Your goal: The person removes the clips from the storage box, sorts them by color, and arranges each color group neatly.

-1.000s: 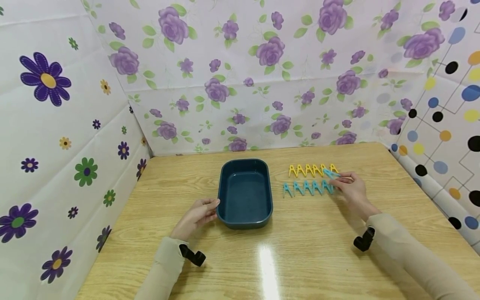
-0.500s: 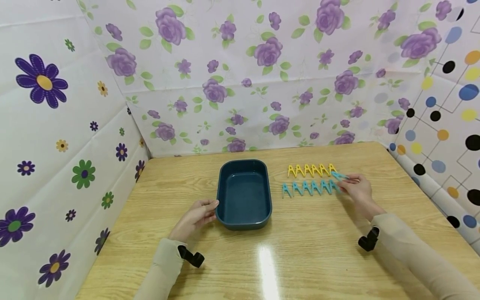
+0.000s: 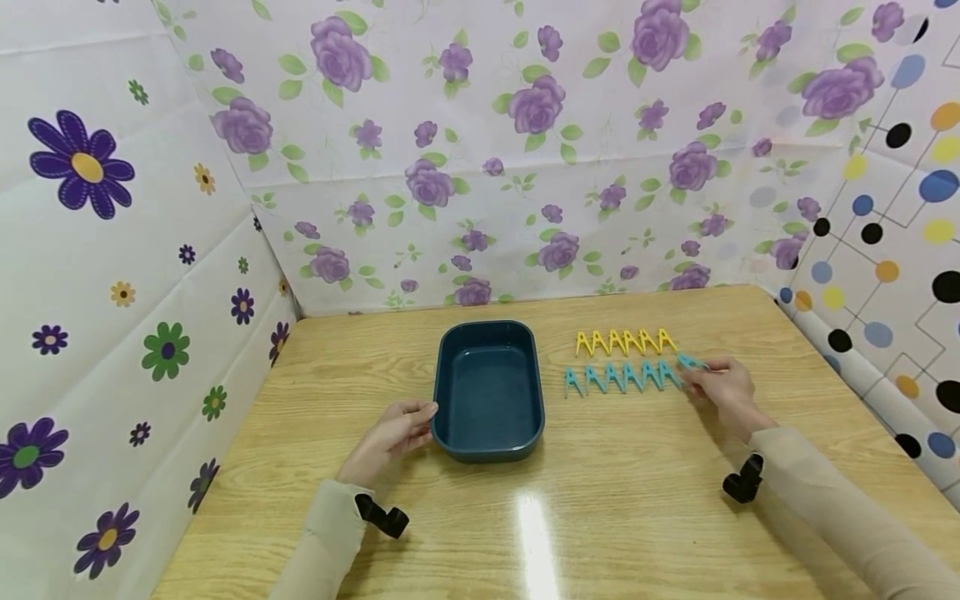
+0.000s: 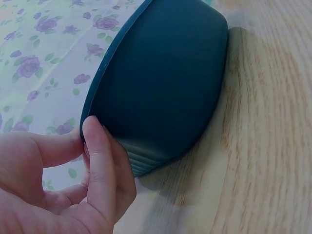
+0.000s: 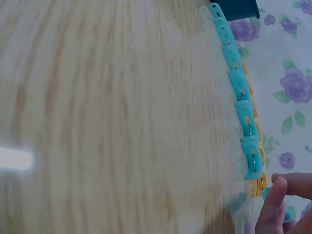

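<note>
My left hand (image 3: 393, 435) pinches the left rim of a dark blue-green rectangular basin (image 3: 489, 400), which stands on the table. In the left wrist view, thumb and fingers (image 4: 100, 165) grip the edge of the basin (image 4: 165, 73). At the right end of a row of light blue clothespins (image 3: 632, 377), my right hand (image 3: 723, 390) pinches another light blue clothespin (image 3: 692, 362) between thumb and fingertips. That clothespin (image 5: 288, 214) is partly hidden by the fingers in the right wrist view. The row of blue clothespins (image 5: 239, 85) stands spread in a line beside it.
Behind the blue row runs a parallel row of yellow clothespins (image 3: 630, 342). The wooden table (image 3: 600, 500) is bordered by a flowered cloth wall (image 3: 495, 208) at the back, a daisy-patterned cloth on the left and a dotted cloth on the right.
My right hand has moved right and slightly towards me with the blue clothespin, from over the yellow row to the blue row's right end. The left hand keeps its hold on the basin.
</note>
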Available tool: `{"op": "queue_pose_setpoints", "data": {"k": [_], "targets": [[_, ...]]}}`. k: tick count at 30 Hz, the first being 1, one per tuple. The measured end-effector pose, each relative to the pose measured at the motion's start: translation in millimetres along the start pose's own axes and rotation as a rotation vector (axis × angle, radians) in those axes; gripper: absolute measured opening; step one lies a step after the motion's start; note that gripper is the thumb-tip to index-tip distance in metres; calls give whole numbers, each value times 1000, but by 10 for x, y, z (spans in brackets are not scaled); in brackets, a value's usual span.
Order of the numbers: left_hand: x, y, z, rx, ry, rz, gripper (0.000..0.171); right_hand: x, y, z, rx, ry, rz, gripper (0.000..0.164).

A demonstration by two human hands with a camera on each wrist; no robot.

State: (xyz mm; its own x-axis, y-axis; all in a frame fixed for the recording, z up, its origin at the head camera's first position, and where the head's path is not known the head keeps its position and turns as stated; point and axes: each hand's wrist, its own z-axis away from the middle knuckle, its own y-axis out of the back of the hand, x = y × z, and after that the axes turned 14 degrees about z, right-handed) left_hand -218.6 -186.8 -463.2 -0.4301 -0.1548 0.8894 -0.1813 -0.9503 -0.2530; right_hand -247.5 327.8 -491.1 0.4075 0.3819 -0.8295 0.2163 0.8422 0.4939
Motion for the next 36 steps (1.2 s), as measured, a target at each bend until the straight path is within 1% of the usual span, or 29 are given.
{"op": "queue_pose_setpoints", "data": {"k": [4, 7, 9, 12, 16, 20, 23, 24, 27, 29, 32, 36], "targets": [[-14, 7, -3, 0, -7, 10, 28, 26, 21, -13, -7, 7, 99, 57], [-23, 12, -9, 2, -6, 13, 29, 18, 33, -5, -35, 2, 145, 62], [-23, 13, -9, 6, -1, 13, 31, 12, 41, 2, -66, -8, 156, 61], [-20, 19, -3, 12, -1, 11, 34, -2, 41, 7, -108, -29, 148, 55], [-14, 22, 1, 9, -5, 7, 35, -3, 43, 0, -128, -30, 141, 47], [-13, 17, -1, 4, 2, 8, 34, 15, 74, -3, -135, 2, 189, 38], [-14, 12, -1, 6, 5, 8, 35, 37, 117, -9, -132, 64, 290, 29], [-14, 11, -2, 7, 4, 6, 36, 45, 132, -13, -130, 84, 329, 30], [-13, 9, -2, 11, 6, 7, 35, 67, 168, -22, -122, 158, 448, 42], [-10, 8, -4, 9, 8, 9, 34, 79, 178, -29, -125, 188, 492, 45], [-5, 6, -6, 6, 9, 8, 32, 83, 176, -37, -130, 218, 512, 43], [-4, 11, -10, 5, 10, -2, 32, 67, 166, -51, -138, 213, 520, 39]]}}
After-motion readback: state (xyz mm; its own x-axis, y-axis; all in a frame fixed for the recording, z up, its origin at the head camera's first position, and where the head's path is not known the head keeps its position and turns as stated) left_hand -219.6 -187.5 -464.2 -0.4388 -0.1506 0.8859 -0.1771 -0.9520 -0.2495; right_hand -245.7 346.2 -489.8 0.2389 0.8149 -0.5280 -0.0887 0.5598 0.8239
